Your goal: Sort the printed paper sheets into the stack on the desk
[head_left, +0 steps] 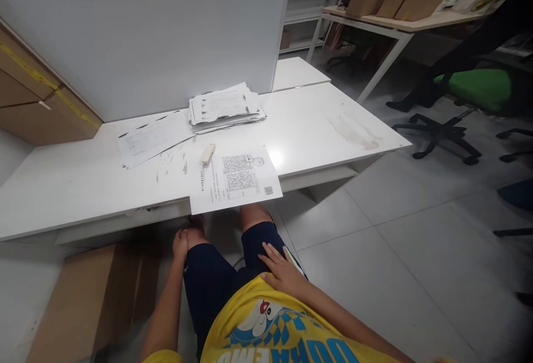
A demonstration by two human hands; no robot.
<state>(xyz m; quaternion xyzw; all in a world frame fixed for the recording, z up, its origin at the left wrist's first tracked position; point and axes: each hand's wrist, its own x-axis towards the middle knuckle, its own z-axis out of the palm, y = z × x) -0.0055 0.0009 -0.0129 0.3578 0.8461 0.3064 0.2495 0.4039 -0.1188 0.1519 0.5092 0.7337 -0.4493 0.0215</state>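
Observation:
My left hand (180,245) rests against the outer side of my left knee, its fingers laid along the leg and holding nothing. My right hand (284,274) lies flat on my right thigh with the fingers spread. In front of me, a printed sheet (239,177) with a round stamp and a square code overhangs the edge of the white desk (308,124). A small cream-coloured block (207,154) sits on the sheet's left part. Behind it is a stack of papers (225,109), with more loose sheets (154,138) to its left.
Cardboard boxes stand at the desk's left end (41,91) and on the floor under it (83,302). A grey partition (145,30) rises behind the desk. To the right are a green chair (474,88), a person's dark-clothed leg (453,58) and a table (420,23) bearing boxes.

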